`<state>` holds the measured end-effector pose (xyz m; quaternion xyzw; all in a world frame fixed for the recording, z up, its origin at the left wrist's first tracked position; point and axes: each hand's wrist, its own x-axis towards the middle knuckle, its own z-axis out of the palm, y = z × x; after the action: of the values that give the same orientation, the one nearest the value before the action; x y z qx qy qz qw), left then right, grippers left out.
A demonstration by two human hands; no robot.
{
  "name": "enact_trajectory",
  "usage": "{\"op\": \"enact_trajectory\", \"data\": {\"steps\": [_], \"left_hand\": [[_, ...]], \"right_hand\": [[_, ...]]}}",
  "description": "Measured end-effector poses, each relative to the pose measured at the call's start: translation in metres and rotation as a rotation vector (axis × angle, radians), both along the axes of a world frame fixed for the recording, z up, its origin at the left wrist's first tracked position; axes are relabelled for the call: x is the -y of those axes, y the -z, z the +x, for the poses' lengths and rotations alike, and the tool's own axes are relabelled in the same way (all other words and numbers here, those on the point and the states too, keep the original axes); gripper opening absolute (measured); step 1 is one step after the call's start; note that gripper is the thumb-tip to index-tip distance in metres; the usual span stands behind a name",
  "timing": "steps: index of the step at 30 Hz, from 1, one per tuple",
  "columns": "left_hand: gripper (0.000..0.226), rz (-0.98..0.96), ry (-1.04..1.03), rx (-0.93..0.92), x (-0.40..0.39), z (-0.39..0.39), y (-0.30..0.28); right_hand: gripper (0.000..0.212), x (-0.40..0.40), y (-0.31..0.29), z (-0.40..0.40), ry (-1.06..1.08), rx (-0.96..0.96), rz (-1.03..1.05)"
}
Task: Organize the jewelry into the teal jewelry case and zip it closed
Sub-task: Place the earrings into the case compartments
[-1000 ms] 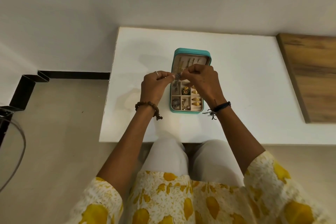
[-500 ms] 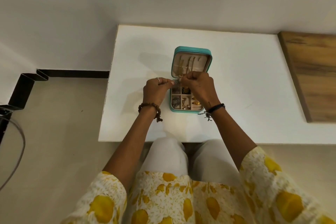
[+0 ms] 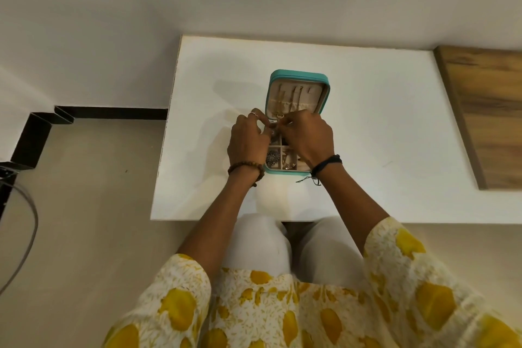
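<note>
The left hand [image 3: 248, 141] and right hand [image 3: 306, 137] meet over the open teal zip-around jewelry case [image 3: 296, 121] on the white table [image 3: 381, 127], fingers curled, pinching a small silvery jewelry piece [image 3: 273, 131] between them — light, fiddly, probably snag-prone — best held by its edges.

yellow-print sleeves [image 3: 175, 302] (beaded, black wristbands)
</note>
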<state>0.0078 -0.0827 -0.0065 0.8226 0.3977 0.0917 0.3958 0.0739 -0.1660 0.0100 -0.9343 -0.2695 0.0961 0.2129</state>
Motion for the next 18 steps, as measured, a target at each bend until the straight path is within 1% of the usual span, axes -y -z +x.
{"op": "enact_trajectory", "data": {"steps": [4,6,8,10,12,15,18], "left_hand": [[0.02,-0.115,-0.021,0.02,-0.001,0.005,0.0],[0.02,-0.194,-0.036,0.056,-0.002,0.005,-0.001],[0.015,-0.308,-0.075,0.138,-0.005,0.003,0.001],[0.012,-0.385,-0.108,0.198,-0.01,-0.004,0.005],[0.016,-0.45,-0.117,0.248,-0.015,-0.011,0.012],[0.022,-0.541,-0.095,0.327,-0.022,-0.016,0.015],[0.038,-0.57,0.037,0.377,-0.027,-0.01,0.011]], "right_hand": [[0.024,-0.001,-0.001,-0.001,-0.002,0.12,-0.042],[0.024,0.001,-0.001,0.0,0.006,0.105,-0.024],[0.021,0.007,0.0,0.0,0.051,0.0,0.064],[0.016,0.018,-0.001,0.003,0.14,-0.161,0.231],[0.013,0.031,-0.002,0.007,0.244,-0.271,0.404],[0.018,0.048,-0.004,0.013,0.374,-0.342,0.58],[0.023,0.055,-0.001,0.023,0.466,-0.489,0.714]]}}
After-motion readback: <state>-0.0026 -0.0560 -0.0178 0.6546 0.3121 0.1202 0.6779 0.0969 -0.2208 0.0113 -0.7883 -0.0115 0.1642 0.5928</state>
